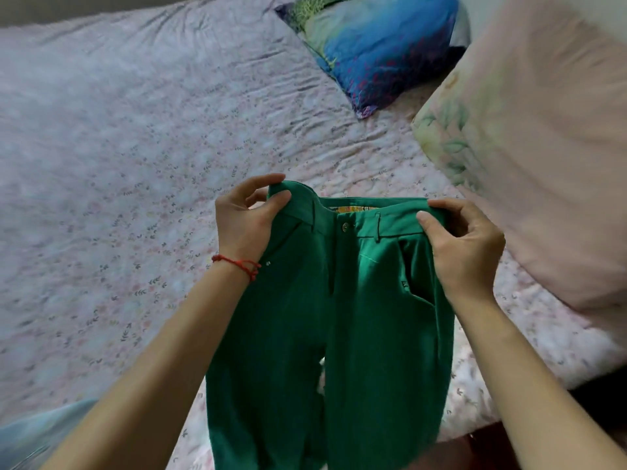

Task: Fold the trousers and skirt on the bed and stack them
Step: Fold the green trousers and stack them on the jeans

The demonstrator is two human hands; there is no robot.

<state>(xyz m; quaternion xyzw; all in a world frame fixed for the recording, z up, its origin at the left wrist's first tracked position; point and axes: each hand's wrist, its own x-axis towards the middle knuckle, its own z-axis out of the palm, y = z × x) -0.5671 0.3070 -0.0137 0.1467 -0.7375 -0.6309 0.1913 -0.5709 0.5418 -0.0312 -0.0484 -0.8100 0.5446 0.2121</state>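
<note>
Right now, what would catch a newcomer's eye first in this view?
The bright green cotton trousers hang front and centre, held up by the waistband, the left hand and right hand each pinching a corner. Behind them, a vivid blue printed pillow lies at the far side of the pale floral bed sheet.

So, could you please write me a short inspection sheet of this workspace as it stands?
Surface: bed with a wrinkled floral sheet.
Job's things: green trousers held up by the waistband, unfolded, legs hanging; skirt not identified, though a pale blue fabric lies at the lower left.
Clutter: blue pillow and pink pillow at the head of the bed.
Hands: left hand and right hand each pinch a waistband corner.
Cables: nothing seen.
Surroundings: dark floor beside the bed.
</note>
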